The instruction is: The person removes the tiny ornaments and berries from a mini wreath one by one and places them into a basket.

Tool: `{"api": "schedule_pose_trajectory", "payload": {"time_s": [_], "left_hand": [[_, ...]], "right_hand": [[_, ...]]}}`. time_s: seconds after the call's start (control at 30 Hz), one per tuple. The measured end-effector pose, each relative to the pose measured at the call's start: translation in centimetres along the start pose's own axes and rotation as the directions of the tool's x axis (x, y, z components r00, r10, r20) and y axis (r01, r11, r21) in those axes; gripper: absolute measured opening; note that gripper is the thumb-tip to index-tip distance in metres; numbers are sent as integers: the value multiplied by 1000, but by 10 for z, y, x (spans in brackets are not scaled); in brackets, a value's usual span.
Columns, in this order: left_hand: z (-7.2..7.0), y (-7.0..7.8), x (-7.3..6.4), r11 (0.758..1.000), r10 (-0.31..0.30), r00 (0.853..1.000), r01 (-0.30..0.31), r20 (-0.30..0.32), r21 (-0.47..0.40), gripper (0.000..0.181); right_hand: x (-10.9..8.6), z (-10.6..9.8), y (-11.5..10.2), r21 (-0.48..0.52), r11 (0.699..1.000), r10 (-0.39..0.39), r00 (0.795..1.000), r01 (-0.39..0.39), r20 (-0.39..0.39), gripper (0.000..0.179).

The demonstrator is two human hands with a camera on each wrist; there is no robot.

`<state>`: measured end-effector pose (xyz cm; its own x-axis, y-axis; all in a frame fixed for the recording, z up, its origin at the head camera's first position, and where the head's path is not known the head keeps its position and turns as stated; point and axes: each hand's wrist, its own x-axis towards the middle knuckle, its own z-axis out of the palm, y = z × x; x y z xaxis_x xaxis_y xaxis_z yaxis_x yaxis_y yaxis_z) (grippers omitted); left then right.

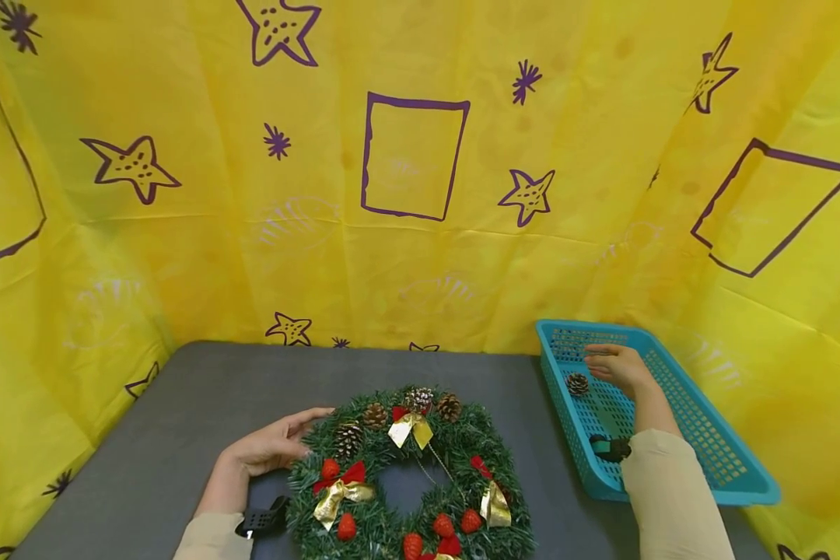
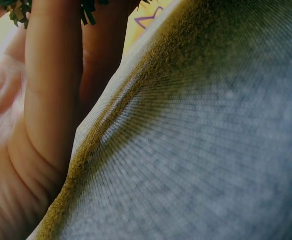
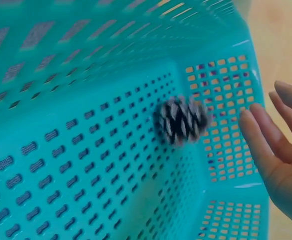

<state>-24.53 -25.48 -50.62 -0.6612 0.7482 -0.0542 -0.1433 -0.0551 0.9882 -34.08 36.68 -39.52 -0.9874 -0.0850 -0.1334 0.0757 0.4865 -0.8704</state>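
The right hand (image 1: 619, 367) hangs over the far part of the teal plastic basket (image 1: 745, 494), its grip released, fingers loosely spread and nothing in them. Near it, by the basket's left wall, is the pinecone (image 1: 577, 384) — apart from the fingertips and too blurred in the right wrist view to tell whether it lies still. A low sweep of those fingers could knock it rolling along the basket's floor.

The left hand (image 1: 276, 443) touches the left edge of the Christmas wreath (image 1: 488, 435), at the near side of the counter (image 1: 217, 404); foliage hides the fingertips, so whether that grip is clenched I cannot tell. A sideways tug could slide the wreath, or the black wrist strap (image 1: 262, 519) just beside it could snag the tinsel. The thin cord (image 1: 441, 462) across the opening might also catch a finger — and drag a bow loose.
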Motion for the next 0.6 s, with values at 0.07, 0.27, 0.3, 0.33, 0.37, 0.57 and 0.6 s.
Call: {"api": "schedule_pose_trajectory", "payload": {"time_s": [0.07,0.27,0.3,0.33,0.37,0.57,0.6], "left_hand": [[0,0,1,1000,-4,1000,4,4,4,64],[-1,-2,3,1000,-10,1000,10,7,20,64],[-1,-2,4,1000,-13,1000,12,3,21,64],[-1,-2,4,1000,-11,1000,10,2,22,63],[-1,-3,3,1000,-9,1000,9,2,21,63],[-2,-4,1,1000,0,1000,0,7,9,63],[-2,-4,1,1000,2,1000,-2,7,8,63]], "right_hand": [[-2,-2,-2,19,1000,-14,1000,14,2,60],[-3,-7,-14,79,994,-71,997,71,-4,60],[-3,-7,-17,88,993,-84,996,84,-4,61],[-3,-7,-22,99,990,-96,995,96,-4,62],[-2,-7,-26,112,988,-107,994,107,-3,64],[-6,-4,-54,170,969,-187,982,180,23,67],[-7,-3,-58,179,965,-200,979,192,29,66]]}}
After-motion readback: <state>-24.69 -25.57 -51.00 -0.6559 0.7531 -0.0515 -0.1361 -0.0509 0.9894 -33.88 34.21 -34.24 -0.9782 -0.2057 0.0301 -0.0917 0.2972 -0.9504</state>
